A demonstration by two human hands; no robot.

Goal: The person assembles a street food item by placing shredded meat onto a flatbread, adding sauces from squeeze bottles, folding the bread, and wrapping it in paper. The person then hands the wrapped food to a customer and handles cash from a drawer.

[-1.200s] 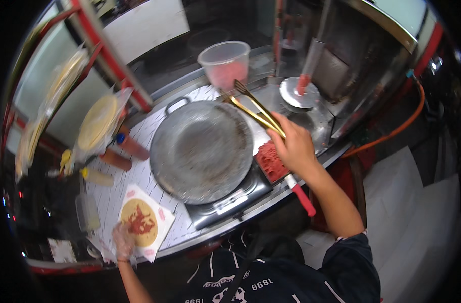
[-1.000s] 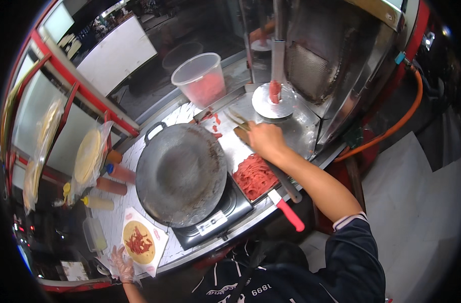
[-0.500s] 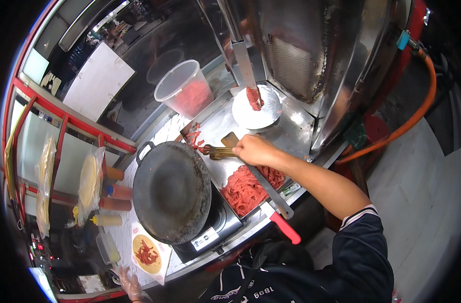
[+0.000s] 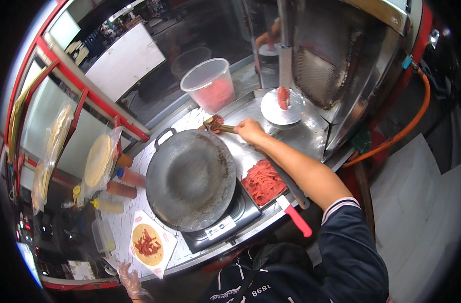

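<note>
My right hand (image 4: 249, 130) is closed around the handle of brass-coloured tongs (image 4: 227, 129). The tongs' tips reach the far left corner of the metal tray (image 4: 311, 129), touching reddish meat scraps (image 4: 216, 121) there; whether they pinch any I cannot tell. At the lower left, my left hand (image 4: 131, 282) wears a clear plastic glove, its fingers apart and nothing in them. Near it lies a round flatbread (image 4: 155, 256) on white paper (image 4: 162, 269), with dark red meat strips (image 4: 147, 243) on top. A heap of sliced red meat (image 4: 263, 183) fills the tray's near part.
A black wok (image 4: 190, 179) sits on a stove (image 4: 215, 232) between my hands. A red-handled knife (image 4: 297, 221) lies at the tray's near edge. Behind stand a clear bucket (image 4: 207, 83) and a vertical spit (image 4: 285, 68). Sauce bottles (image 4: 122, 189) and bagged flatbreads (image 4: 97, 161) are at the left.
My right hand has carried the tongs farther away, to the scraps in the tray's far corner. The whole view has shifted a little. My left hand stays near the flatbread.
</note>
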